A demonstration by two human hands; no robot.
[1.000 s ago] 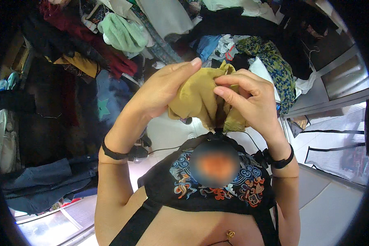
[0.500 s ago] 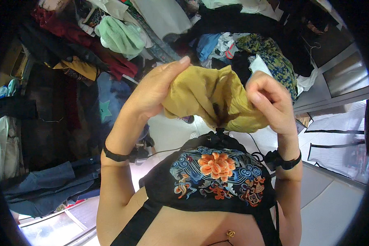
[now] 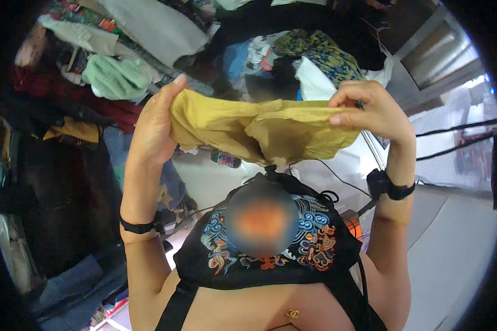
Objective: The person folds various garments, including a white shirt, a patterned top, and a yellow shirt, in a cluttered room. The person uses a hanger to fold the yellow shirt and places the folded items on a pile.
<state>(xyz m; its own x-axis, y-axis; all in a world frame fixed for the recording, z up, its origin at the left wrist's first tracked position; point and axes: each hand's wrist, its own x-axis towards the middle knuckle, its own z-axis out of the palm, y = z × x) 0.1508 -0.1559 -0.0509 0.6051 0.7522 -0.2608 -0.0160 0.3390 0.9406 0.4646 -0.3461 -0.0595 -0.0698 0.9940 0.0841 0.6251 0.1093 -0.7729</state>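
A mustard-yellow cloth (image 3: 221, 118) is stretched sideways between my hands, in front of my chest. A fold opens in its middle, with a dark shadow inside; whether it is a garment cannot be told. My left hand (image 3: 153, 124) grips the left end, its thumb up along the edge and its other fingers mostly hidden by the fabric. At the right end, my right hand (image 3: 370, 113) pinches the upper edge between thumb and bent fingers. Black bands with small devices circle both wrists.
Clothes hang and lie all around: a pale green fluffy piece (image 3: 116, 77) at upper left, a camouflage-patterned garment (image 3: 320, 55) at the back, and dark blue trousers (image 3: 77, 287) at lower left. A metal-framed glass panel (image 3: 436, 49) stands at the right. Thin cables run near my waist.
My hands have moved apart, pulling the crumpled cloth into a wider, flatter stretch. My right hand's fingers have shifted to the upper edge. The whole view has turned somewhat to the right.
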